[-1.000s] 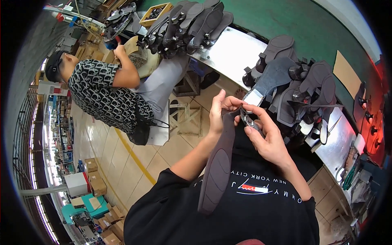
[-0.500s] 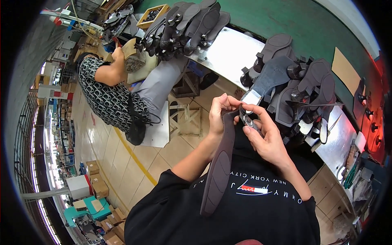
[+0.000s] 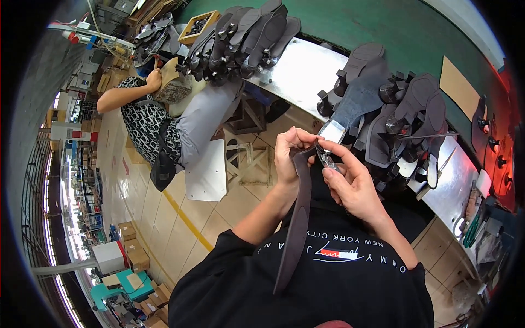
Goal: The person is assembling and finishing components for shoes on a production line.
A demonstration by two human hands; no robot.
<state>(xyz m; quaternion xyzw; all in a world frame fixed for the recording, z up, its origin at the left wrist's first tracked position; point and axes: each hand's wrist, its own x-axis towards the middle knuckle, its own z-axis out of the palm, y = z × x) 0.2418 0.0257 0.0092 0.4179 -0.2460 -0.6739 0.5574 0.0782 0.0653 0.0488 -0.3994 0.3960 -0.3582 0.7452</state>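
- My left hand [image 3: 290, 156] is closed around the top of a long dark strap [image 3: 298, 218], thumb and fingers pinching it near its upper end, while the rest hangs down across my black shirt [image 3: 328, 279].
- My right hand [image 3: 350, 183] pinches a small shiny buckle [image 3: 326, 158] between thumb and forefinger, right at the strap's top end and touching it.
- To do this well, I judge I should keep the strap end flat and taut with the left pinch, so the buckle sits square on it and not skewed.
- I would keep both hands close in front of my chest; the hanging length could twist, so a steady left grip matters.
- I cannot tell whether the buckle is already fixed on or only held against the strap.
- Ahead of me runs a workbench [image 3: 306, 76] with a shiny metal top and a green board behind it.
- A heap of dark soles [image 3: 383, 98] lies on the bench just beyond my hands, and another heap of dark soles and heels [image 3: 240, 38] sits further left.
- A thin metal tool lies on the bench to the right, too small to make out.
- A co-worker [image 3: 158, 120] in a patterned top sits to my left, bent toward the bench.
- The floor [image 3: 164, 218] is pale tile with a yellow line, and cardboard boxes [image 3: 134, 246] stand near it.
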